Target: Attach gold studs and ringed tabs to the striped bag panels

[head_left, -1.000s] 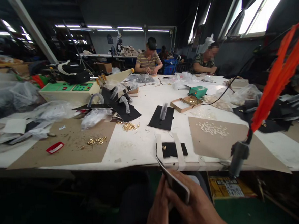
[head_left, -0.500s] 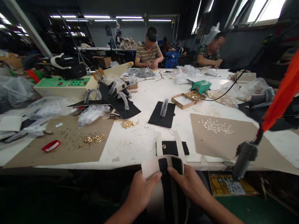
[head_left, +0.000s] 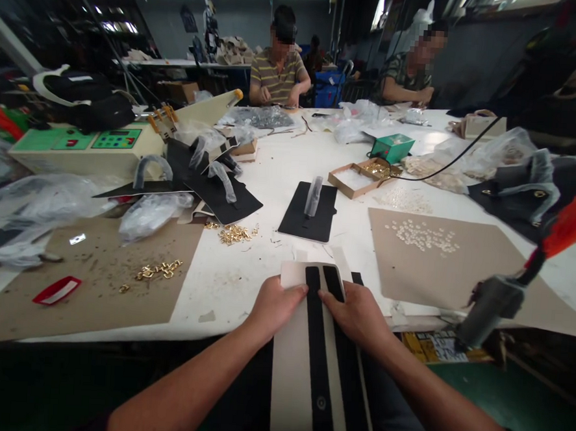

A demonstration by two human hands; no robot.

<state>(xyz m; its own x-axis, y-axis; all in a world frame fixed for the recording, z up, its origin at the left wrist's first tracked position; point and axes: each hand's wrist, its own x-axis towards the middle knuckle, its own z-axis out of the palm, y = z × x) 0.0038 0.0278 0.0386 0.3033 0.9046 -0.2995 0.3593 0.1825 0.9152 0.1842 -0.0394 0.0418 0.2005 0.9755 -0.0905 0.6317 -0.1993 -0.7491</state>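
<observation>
A long cream panel with black strips (head_left: 298, 366) slopes from my lap up to the table's front edge. My left hand (head_left: 275, 306) grips its upper left side, thumb on the cream face. On the upper right side, my right hand (head_left: 360, 314) holds it, thumb beside a black strip. A round metal snap (head_left: 321, 403) sits low on the middle strip. Behind the panel's top, a black piece with pale straps (head_left: 341, 261) is mostly hidden. Farther back lies a black panel (head_left: 300, 216) with a plastic-wrapped handle (head_left: 313, 196).
Gold hardware (head_left: 235, 234) is heaped left of centre, near a red tray (head_left: 57, 290). White discs (head_left: 423, 237) lie on brown board at right. A grey tool with an orange cord (head_left: 494, 306) hangs at front right. Two people (head_left: 280, 69) work across the table.
Both hands have raised the panel and moved it forward to the table's edge. More of its length now shows, and it covers most of the black piece behind. The view has tilted down.
</observation>
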